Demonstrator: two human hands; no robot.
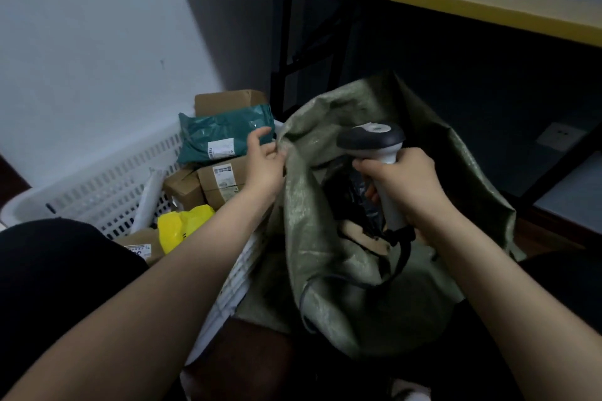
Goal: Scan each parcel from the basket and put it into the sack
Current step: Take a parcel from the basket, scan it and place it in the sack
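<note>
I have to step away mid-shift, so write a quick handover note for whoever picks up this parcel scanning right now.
Left hand: fingers curled on the rim of the sack, seemingly holding it open.
Right hand: grips the scanner over the sack's mouth.
Done: at least a dark parcel and a brown parcel lie in the sack.
Left: the basket holds a teal mailer, brown boxes, a yellow bag and more; scan and sack each.
</note>
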